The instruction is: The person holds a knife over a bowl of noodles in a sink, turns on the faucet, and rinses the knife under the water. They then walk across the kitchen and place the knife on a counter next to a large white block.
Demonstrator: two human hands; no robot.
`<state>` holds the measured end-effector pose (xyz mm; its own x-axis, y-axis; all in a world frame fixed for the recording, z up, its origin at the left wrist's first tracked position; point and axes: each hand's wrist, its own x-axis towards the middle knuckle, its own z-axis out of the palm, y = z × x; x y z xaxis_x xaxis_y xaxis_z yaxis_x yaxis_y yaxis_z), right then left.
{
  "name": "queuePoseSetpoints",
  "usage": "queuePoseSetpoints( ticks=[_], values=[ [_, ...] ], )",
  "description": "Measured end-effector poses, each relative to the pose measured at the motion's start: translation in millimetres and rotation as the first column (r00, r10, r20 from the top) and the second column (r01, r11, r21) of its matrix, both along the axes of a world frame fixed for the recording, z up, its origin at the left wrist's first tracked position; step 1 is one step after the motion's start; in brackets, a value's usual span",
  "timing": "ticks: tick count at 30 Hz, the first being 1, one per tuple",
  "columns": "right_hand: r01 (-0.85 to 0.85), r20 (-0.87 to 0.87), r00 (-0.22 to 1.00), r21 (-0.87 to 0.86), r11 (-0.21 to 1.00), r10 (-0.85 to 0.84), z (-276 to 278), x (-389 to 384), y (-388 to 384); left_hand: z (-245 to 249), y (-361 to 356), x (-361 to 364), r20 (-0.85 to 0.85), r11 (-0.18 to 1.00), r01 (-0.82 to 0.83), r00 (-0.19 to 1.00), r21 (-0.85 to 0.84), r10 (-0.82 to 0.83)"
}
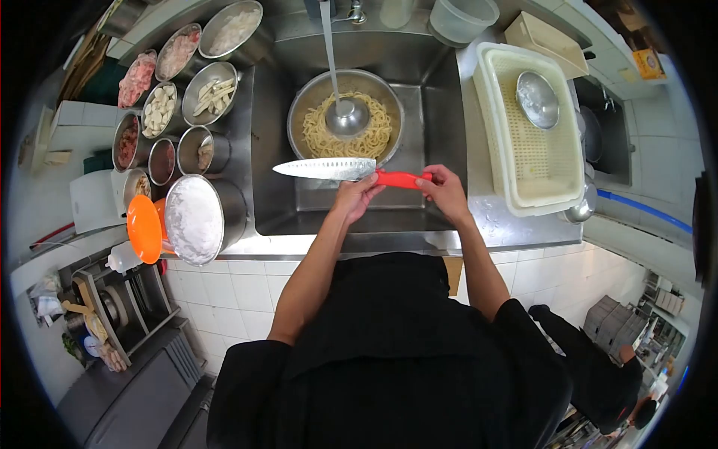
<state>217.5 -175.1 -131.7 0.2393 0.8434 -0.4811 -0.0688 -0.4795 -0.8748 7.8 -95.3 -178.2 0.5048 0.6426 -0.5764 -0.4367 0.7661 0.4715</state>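
Observation:
A chef's knife (324,169) with a dimpled steel blade is held level across the front of the sink, its tip to the left. My left hand (357,198) is closed at the heel of the blade, where the red handle (399,179) begins. The fingers of my right hand (445,193) pinch the handle's far end. Just beyond the blade, a steel bowl (294,112) of thick noodles (370,138) stands in the sink (419,142). A round, shiny metal piece (348,120) lies on the noodles, below a long metal tube (330,49).
Steel containers of sliced food and meat crowd the left counter, beside a pot of white powder (194,219) and an orange lid (143,229). On the right are a cream basket (516,176) and a metal bowl (537,99). Another person (598,374) is behind at right.

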Motion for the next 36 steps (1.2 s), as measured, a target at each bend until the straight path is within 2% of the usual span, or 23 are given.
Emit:
queuePoseSetpoints(
  ticks=[2,5,9,13,17,19,22,29,36],
  values=[
    [-0.022,0.246,0.969,0.053,0.998,0.009,-1,-6,3,4,0,5,-0.023,0.995,0.035,0.999,0.092,-0.033],
    [-0.014,0.366,0.931,0.032,0.999,0.001,6,-19,8,7,-1,10,0.002,0.994,0.057,0.998,0.094,-0.058],
    [0.014,0.380,0.925,0.018,1.000,-0.019,4,-23,13,9,0,9,-0.002,0.998,0.042,0.999,0.053,-0.042],
    [-0.020,0.452,0.892,0.086,0.996,-0.021,2,-27,13,2,2,4,-0.017,0.998,0.031,0.999,0.053,-0.030],
    [-0.063,0.393,0.920,0.146,0.987,0.001,0,-19,10,5,4,0,-0.015,0.997,-0.001,1.000,0.072,0.002],
    [-0.058,0.160,0.986,0.064,0.996,0.047,-2,-14,9,3,5,-4,-0.034,0.998,-0.008,0.999,0.066,0.010],
    [-0.059,0.036,0.998,0.094,0.994,0.056,-5,-13,7,1,7,-10,-0.007,0.997,-0.001,1.000,0.075,0.002],
    [-0.061,-0.060,0.996,0.083,0.995,0.066,-5,-13,8,5,2,-12,-0.031,0.997,-0.015,0.999,0.079,0.018],
    [-0.172,-0.027,0.985,0.048,0.984,0.173,-1,-9,13,0,4,-17,-0.033,0.997,-0.025,0.999,0.074,0.027]
  ],
)
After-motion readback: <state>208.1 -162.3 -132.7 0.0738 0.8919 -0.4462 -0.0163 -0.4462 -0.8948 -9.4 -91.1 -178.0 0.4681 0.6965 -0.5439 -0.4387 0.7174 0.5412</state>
